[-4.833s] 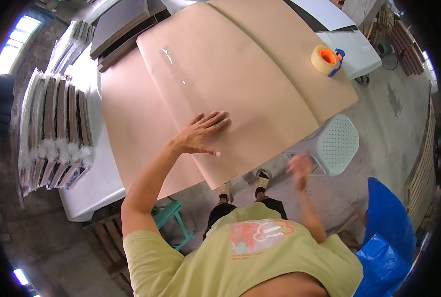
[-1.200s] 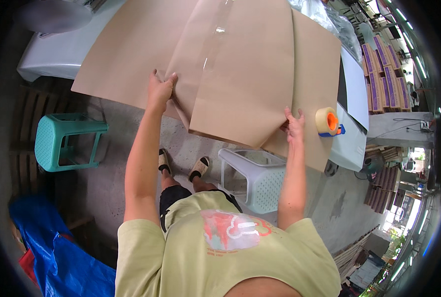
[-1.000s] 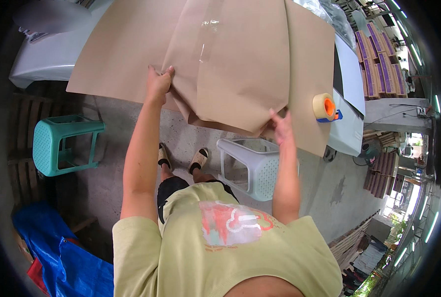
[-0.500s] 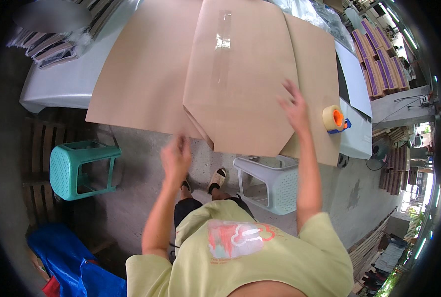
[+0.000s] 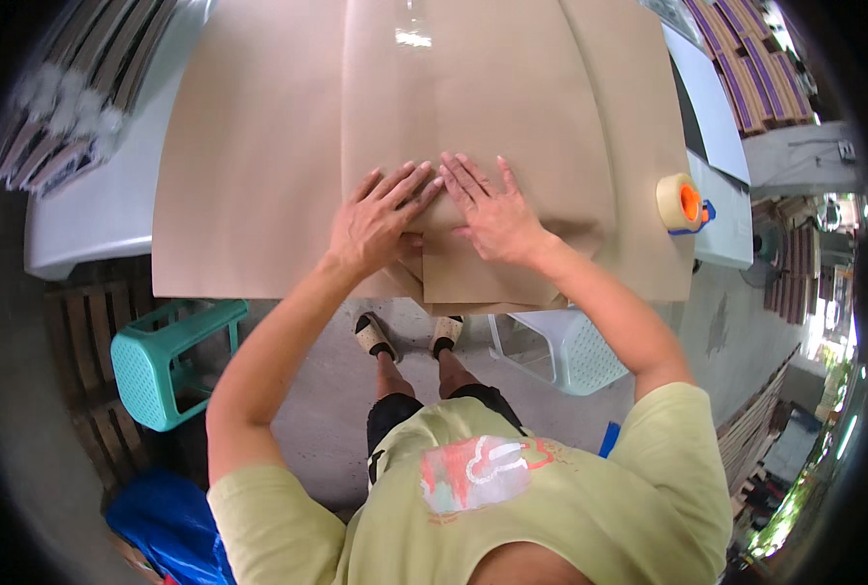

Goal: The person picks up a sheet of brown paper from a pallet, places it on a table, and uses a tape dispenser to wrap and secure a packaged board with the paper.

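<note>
Brown kraft paper point(image 5: 249, 146) covers the tabletop in front of me, its middle part folded into a wide flat panel point(image 5: 473, 88). My left hand point(image 5: 380, 219) lies on this panel's near part, fingers stretched out and spread. Beside it, my right hand point(image 5: 497, 214) also presses flat, its fingertips almost meeting those of the left. Under my hands the near end of the panel is bent, with a loose flap point(image 5: 488, 275) toward me. A shiny strip of clear tape point(image 5: 414, 39) runs along the panel's far part. Whatever the paper may enclose is hidden.
A tape roll point(image 5: 680, 202) with an orange core and blue holder sits on the paper's right side. Wrapped flat bundles point(image 5: 83, 107) are stacked on the white table point(image 5: 93, 229) at left. A green stool point(image 5: 176, 361) and a pale stool point(image 5: 575, 351) stand below the edge.
Both hands have moved from apart, near the paper's edge and right side, together onto the panel. The near end now shows bends and a flap. My view has shifted closer to the table.
</note>
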A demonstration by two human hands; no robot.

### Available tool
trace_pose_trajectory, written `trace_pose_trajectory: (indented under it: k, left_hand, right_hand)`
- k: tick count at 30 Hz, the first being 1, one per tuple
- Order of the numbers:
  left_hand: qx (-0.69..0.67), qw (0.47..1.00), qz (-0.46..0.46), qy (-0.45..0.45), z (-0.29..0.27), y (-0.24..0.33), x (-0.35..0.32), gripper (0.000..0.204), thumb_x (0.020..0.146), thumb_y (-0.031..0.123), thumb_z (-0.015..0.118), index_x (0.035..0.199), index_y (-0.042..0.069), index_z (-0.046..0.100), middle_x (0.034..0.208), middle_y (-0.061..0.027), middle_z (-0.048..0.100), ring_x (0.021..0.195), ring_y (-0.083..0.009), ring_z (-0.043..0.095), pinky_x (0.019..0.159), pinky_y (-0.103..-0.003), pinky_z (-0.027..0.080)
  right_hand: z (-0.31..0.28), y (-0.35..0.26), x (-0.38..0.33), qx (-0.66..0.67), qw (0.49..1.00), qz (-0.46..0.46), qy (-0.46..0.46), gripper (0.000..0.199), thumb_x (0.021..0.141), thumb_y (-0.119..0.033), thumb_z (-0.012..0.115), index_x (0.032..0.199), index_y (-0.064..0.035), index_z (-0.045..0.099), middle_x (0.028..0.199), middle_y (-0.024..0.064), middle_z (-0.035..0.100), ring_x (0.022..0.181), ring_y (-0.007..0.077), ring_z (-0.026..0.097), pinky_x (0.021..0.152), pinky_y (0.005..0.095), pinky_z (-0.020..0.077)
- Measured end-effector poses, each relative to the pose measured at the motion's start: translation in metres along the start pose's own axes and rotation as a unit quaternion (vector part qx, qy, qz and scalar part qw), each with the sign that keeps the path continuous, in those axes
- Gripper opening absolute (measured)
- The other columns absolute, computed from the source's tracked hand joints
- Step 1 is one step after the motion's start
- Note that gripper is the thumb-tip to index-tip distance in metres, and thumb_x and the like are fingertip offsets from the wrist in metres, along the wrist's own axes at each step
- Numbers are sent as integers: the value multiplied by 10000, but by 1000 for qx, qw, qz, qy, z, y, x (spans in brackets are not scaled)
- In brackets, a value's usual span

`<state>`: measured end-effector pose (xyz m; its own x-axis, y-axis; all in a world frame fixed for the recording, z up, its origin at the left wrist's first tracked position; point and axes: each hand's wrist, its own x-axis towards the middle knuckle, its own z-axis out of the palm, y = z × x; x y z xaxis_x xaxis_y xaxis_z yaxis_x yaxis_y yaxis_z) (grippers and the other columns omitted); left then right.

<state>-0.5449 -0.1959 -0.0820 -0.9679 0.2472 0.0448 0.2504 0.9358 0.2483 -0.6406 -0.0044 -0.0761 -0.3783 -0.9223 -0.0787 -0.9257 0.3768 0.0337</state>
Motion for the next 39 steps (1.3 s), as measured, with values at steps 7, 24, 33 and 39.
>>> trace_pose_trajectory:
  k: [7,24,33,39]
  left_hand:
    - [-40,992,-78,93,23,29,10,636,778,348,606,1304,79,369,1383,-73,343,1292,-204,298,1046,-416,203]
    - [36,998,-51,-7,8,79,59,619,700,308,688,1268,231,454,1378,-49,346,1300,-252,269,1027,-510,204]
    - [51,997,-25,57,46,116,92,675,701,254,676,1312,259,390,1382,-26,339,1286,-258,294,1025,-539,193]
    - [61,997,-12,55,43,116,96,698,674,232,688,1305,263,390,1376,-8,347,1276,-240,311,1012,-532,219]
  right_hand:
    - [6,-3,-3,24,998,13,60,658,788,-178,503,1364,-8,233,1446,93,204,1334,204,206,1048,492,189]
    - [25,129,-146,63,984,154,65,683,776,-246,589,1368,-316,255,1427,-81,252,1287,130,292,999,487,332]
    - [3,134,-166,-11,997,-74,11,665,773,-197,556,1357,-337,270,1438,-18,234,1311,190,257,998,607,234]
    - [43,118,-137,19,970,-77,230,435,797,-200,496,1229,-249,490,1307,-1,450,1228,208,400,981,628,218]
